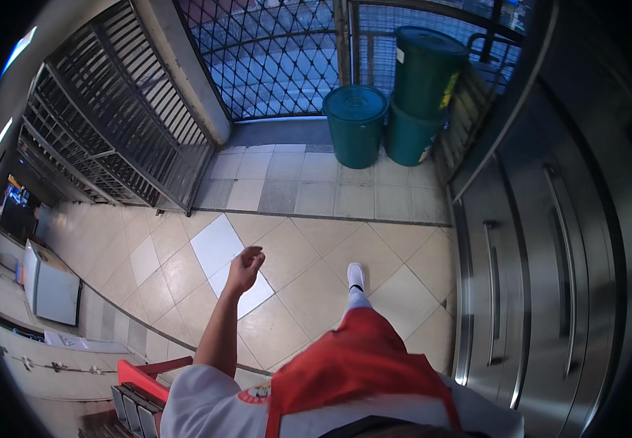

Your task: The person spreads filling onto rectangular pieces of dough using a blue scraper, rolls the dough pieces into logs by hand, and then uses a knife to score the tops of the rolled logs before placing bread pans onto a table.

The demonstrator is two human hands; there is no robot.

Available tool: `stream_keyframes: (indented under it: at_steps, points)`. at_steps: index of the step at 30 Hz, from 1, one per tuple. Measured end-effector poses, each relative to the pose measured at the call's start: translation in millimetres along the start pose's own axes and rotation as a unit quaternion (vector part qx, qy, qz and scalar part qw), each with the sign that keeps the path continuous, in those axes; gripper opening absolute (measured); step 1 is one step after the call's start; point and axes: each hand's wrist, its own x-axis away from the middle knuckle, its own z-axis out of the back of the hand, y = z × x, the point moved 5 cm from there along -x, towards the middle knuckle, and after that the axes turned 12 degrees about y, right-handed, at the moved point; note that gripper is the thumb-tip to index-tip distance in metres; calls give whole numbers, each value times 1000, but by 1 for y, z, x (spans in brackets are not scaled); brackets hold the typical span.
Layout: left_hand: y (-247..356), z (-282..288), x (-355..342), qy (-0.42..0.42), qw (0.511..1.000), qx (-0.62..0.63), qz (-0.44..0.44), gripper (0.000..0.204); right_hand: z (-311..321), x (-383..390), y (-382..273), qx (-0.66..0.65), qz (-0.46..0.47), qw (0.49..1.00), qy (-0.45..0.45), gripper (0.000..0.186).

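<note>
My left hand [245, 269] hangs out in front of me over the tiled floor [294, 252], its fingers loosely curled in. Nothing shows in it, and it touches nothing. Below it are white tiles [220, 244] set among beige ones. My right hand is out of sight. A red apron [360, 365] over a white short-sleeved top covers my front. One foot in a white shoe [356, 276] is stretched forward on the floor.
Green lidded bins [357, 128], two of them stacked [429, 69], stand by a lattice gate [272, 58]. A slatted metal gate [126, 109] is at left. Tall steel doors [528, 270] line the right. A red-framed thing [141, 379] and a white box-like appliance [53, 285] are lower left.
</note>
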Motion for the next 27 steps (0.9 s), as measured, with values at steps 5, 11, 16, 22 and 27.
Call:
stream_keyframes:
  at_steps: [5, 11, 16, 22, 27]
  points:
    - [-145, -82, -114, -162, 933, -313, 71, 45, 218, -317, -199, 186, 260, 920, 228, 44]
    - [-179, -44, -40, -8, 791, 52, 610, 36, 695, -332, -644, -306, 343, 825, 329, 18]
    - [-183, -65, -206, -54, 749, -1, 661, 39, 863, -431, -831, -342, 382, 780, 358, 23]
    - [-148, -52, -634, -51, 915, -266, 301, 48, 807, -612, -938, -369, 304, 839, 258, 18]
    - [117, -17, -998, 91, 990, -64, 89, 44, 860, -645, -1057, -453, 292, 818, 201, 19]
